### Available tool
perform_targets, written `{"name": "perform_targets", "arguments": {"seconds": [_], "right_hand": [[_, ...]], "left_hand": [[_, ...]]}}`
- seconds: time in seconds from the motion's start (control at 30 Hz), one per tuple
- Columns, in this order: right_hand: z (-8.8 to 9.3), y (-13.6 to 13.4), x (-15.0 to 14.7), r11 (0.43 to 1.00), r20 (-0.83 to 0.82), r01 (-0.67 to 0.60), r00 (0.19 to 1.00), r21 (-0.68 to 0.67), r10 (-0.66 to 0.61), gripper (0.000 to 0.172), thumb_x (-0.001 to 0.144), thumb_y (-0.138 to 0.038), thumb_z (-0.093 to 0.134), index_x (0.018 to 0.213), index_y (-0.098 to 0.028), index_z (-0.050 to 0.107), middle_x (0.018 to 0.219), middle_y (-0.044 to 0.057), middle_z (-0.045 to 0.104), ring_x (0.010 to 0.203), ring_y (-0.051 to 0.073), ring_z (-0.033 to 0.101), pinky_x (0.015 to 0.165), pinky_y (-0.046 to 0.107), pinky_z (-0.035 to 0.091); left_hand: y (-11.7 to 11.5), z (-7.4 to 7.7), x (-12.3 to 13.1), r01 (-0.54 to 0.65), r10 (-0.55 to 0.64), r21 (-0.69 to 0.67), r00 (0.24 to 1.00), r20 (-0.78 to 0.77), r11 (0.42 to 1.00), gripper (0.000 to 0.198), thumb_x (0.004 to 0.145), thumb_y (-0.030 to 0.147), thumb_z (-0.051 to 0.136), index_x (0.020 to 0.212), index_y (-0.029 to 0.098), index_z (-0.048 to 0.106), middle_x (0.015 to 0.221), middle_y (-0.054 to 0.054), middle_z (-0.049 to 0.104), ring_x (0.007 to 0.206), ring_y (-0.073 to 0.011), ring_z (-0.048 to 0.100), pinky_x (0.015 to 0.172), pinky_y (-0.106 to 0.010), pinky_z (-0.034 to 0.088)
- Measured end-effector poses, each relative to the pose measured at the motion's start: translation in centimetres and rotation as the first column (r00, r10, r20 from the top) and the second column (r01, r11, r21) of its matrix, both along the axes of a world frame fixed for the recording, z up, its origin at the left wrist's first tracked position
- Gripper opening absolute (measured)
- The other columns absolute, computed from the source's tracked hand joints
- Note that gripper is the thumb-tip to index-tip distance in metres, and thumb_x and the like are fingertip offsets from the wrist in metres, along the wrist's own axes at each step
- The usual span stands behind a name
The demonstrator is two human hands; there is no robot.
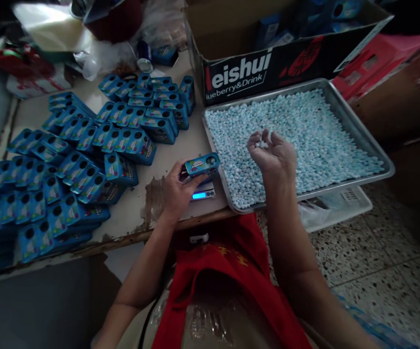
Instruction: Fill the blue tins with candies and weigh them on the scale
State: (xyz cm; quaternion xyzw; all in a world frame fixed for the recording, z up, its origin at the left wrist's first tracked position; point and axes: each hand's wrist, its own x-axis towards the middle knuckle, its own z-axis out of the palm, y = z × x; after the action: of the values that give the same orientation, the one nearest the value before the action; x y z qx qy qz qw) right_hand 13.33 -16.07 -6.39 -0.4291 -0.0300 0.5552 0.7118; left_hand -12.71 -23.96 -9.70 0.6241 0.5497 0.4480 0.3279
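Glossy blue box (pixel 201 166) in the left hand (pixel 179 188), white pellets (pixel 261 144) in the right hand (pixel 274 154)

The left hand's thumb and fingers grip the box, a slim, smooth-faced oblong with rounded corners and a dark round spot near one end of its printed face. It is held over a small flat scale (pixel 210 193) whose rectangular display glows blue; whether the two touch is hard to tell. The right hand is turned palm up, its fingers loosely curled around a few of the pellets, above a shallow metal tray (pixel 387 167). The tray has a smooth, rolled rim with rounded corners and holds a dense, bumpy layer of pale blue and white oval pieces (pixel 315 140). Left of the scale, matching printed boxes (pixel 122 140) stand packed in uneven rows on a pale tabletop (pixel 130 208), its surface worn to a rough brown patch near the wooden edge. Behind the tray is an open black-printed cardboard carton (pixel 242 80). Below, a red fabric apron (pixel 228 257) hangs in soft folds above a speckled tile floor (pixel 370 257).
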Motion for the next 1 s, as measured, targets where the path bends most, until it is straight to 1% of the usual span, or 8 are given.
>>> {"name": "perform_targets", "arguments": {"seconds": [0.1, 0.2, 0.3, 0.4, 0.57, 0.67, 0.8, 1.0], "right_hand": [[-1.6, -2.0, -0.4, 0.980, 0.059, -0.199, 0.978, -0.013, 0.199, 0.020, 0.107, -0.015, 0.065, 0.092, -0.027, 0.061, 0.093, 0.001, 0.066, 0.078, 0.014, 0.068, 0.066, 0.025, 0.061], [-2.3, -3.9, -0.6, 0.861, 0.168, -0.508, 0.851, 0.029, 0.497, 0.018, 0.096, -0.023, 0.085, 0.097, -0.028, 0.068, 0.087, -0.001, 0.065, 0.063, 0.013, 0.053, 0.050, 0.024, 0.050], [-1.9, -5.0, -0.5, 0.769, 0.253, -0.639, 0.742, -0.012, 0.620, 0.027, 0.088, -0.036, 0.095, 0.094, -0.029, 0.069, 0.074, -0.004, 0.057, 0.054, 0.011, 0.035, 0.043, 0.025, 0.034], [-0.9, -5.4, -0.3, 0.759, 0.360, -0.646, 0.692, -0.079, 0.626, 0.031, 0.083, -0.039, 0.100, 0.093, -0.026, 0.074, 0.073, -0.002, 0.058, 0.055, 0.010, 0.038, 0.047, 0.028, 0.031], [0.5, -5.4, 0.8, 0.773, 0.363, -0.617, 0.693, -0.149, 0.623, 0.029, 0.078, -0.029, 0.095, 0.102, -0.026, 0.078, 0.087, 0.000, 0.066, 0.072, 0.012, 0.057, 0.061, 0.026, 0.050], [0.9, -5.5, 1.6, 0.747, 0.335, -0.643, 0.675, -0.169, 0.657, 0.032, 0.078, -0.031, 0.091, 0.106, -0.024, 0.079, 0.089, 0.000, 0.065, 0.071, 0.011, 0.053, 0.060, 0.024, 0.048], [0.6, -5.8, 1.6, 0.733, 0.410, -0.653, 0.625, -0.193, 0.665, 0.032, 0.083, -0.040, 0.096, 0.104, -0.025, 0.076, 0.078, -0.004, 0.057, 0.061, 0.010, 0.040, 0.052, 0.028, 0.034], [1.2, -5.4, 0.3, 0.713, 0.561, -0.675, 0.522, -0.188, 0.643, 0.035, 0.084, -0.052, 0.101, 0.092, -0.029, 0.076, 0.074, -0.001, 0.060, 0.062, 0.014, 0.040, 0.053, 0.031, 0.031]], "left_hand": [[-0.6, -1.5, -1.8, 0.005, -0.005, -0.026, 1.000, -0.002, 1.000, 0.045, 0.094, 0.054, 0.095, 0.128, 0.030, 0.077, 0.119, -0.004, 0.086, 0.111, -0.0285, 0.085, 0.101, -0.043, 0.072], [-0.6, -2.2, -2.6, 0.058, -0.057, -0.019, 0.997, 0.044, 0.998, 0.052, 0.093, 0.064, 0.094, 0.129, 0.029, 0.079, 0.121, -0.006, 0.086, 0.111, -0.0296, 0.085, 0.102, -0.045, 0.073], [-0.4, -2.2, -3.0, 0.121, -0.120, -0.019, 0.991, 0.053, 0.992, 0.061, 0.091, 0.067, 0.096, 0.135, 0.029, 0.079, 0.127, -0.006, 0.086, 0.115, -0.0286, 0.084, 0.105, -0.043, 0.071], [-0.6, -1.8, -4.0, 0.124, -0.124, 0.007, 0.992, 0.027, 0.992, 0.072, 0.088, 0.065, 0.100, 0.147, 0.031, 0.074, 0.137, -0.007, 0.083, 0.126, -0.0287, 0.082, 0.115, -0.045, 0.068], [-2.1, -1.1, -7.3, 0.027, -0.031, 0.059, 0.998, 0.060, 0.998, 0.080, 0.090, 0.065, 0.099, 0.154, 0.029, 0.069, 0.133, -0.009, 0.083, 0.125, -0.0290, 0.082, 0.114, -0.045, 0.068], [-3.2, -0.9, -8.9, -0.013, 0.007, 0.074, 0.996, 0.090, 0.997, 0.080, 0.091, 0.062, 0.099, 0.157, 0.031, 0.066, 0.134, -0.008, 0.082, 0.126, -0.0277, 0.081, 0.116, -0.044, 0.067], [-3.9, -0.9, -9.4, -0.034, 0.027, 0.066, 0.994, 0.106, 0.997, 0.078, 0.091, 0.056, 0.101, 0.156, 0.032, 0.065, 0.133, -0.007, 0.081, 0.123, -0.0267, 0.081, 0.117, -0.044, 0.068], [-3.8, -0.6, -9.2, -0.068, 0.064, 0.045, 0.995, 0.080, 0.997, 0.072, 0.090, 0.039, 0.101, 0.153, 0.032, 0.068, 0.129, -0.006, 0.082, 0.121, -0.0272, 0.081, 0.116, -0.048, 0.068]]}}
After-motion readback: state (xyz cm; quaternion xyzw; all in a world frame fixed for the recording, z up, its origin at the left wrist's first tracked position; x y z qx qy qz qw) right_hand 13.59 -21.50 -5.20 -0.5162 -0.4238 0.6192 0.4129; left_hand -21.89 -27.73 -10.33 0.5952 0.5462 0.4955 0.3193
